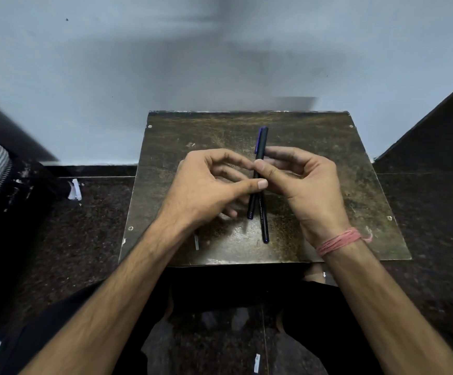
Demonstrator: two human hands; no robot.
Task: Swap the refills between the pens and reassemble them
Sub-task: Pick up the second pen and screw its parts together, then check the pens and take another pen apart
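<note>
Pale grey wall point(111, 63) rises behind a small, scuffed brown table point(328, 158) that stands on a dark speckled floor point(71, 239). Over the middle of the table, the left hand point(209, 185) and the right hand point(301, 180) meet on two dark pens held side by side, running from 12 to 6 o'clock. The longer pen point(263, 220) reaches lowest, its tip near the table's 6 o'clock side; the shorter pen point(252, 207) lies just left of it, touching. Both thumbs press on the pair from above and the fingers curl beneath, so each hand is closed on the pens. A pink thread band point(339, 240) wraps the right wrist. Scraps of white paper point(74, 189) lie on the floor at 9 o'clock.
</note>
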